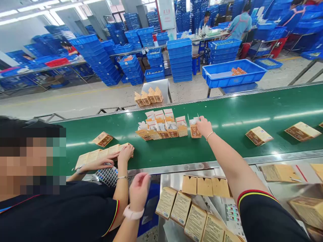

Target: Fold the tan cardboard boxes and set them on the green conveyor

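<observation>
- Apparently pinching right wall of open carton (195,131) with right hand (205,126); upright on green belt (161,154), just beside grouped open cartons (173,133).
- Curling left hand (139,189) near worktable (170,180); can't tell, with blur, whether fingertips meet.
- Probably light, stiffish, crushable, not slippery; best held low on side walls, off flaps.
- Counted: one pinched, about eight grouped, four on metal stand (164,88), three kraft-topped cartons (204,186), five label-up cartons (181,208).

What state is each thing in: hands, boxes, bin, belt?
Single box: upright, flaps up
Right hand: at that box's upper edge, grip unclear
Left hand: partly curled, nothing visible in it
Grouped boxes: open, flaps up
Boxes farther right on belt: look closed
Blue bin: open-topped, orange items inside
Green belt: running or stopped, can't tell
</observation>
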Available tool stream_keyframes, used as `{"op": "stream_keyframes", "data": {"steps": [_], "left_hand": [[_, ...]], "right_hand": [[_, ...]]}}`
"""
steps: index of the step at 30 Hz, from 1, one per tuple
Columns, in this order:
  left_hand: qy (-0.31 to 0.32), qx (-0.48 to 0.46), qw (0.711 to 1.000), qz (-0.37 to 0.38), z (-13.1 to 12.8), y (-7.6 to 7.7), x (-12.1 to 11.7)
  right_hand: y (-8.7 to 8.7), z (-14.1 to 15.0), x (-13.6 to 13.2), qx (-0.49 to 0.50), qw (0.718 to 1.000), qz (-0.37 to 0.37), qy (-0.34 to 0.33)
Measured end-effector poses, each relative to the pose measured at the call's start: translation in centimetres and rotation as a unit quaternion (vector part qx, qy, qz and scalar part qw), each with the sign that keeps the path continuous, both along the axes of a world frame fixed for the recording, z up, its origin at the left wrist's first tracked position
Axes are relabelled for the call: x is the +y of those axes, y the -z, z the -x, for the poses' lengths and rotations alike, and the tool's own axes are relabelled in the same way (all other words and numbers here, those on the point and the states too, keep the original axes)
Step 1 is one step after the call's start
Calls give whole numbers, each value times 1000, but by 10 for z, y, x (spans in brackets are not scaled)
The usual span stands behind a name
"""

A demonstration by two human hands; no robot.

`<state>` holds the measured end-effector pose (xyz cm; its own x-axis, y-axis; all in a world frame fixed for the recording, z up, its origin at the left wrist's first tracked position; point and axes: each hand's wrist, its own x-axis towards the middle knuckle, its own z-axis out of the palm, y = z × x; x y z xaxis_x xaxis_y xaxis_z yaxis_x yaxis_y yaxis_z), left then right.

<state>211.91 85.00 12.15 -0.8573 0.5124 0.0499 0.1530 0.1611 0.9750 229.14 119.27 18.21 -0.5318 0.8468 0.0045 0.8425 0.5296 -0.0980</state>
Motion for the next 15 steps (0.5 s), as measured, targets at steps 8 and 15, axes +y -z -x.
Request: {"op": "stream_keyframes", "data": {"steps": [8,15], "left_hand": [[118,168,975,-82,-31,-53,-30],[357,275,858,-247,-220,-99,12]], "right_hand": [[-107,-135,-101,288,913,-286,-45],[-127,-220,-319,364,833,-414,38]]}}
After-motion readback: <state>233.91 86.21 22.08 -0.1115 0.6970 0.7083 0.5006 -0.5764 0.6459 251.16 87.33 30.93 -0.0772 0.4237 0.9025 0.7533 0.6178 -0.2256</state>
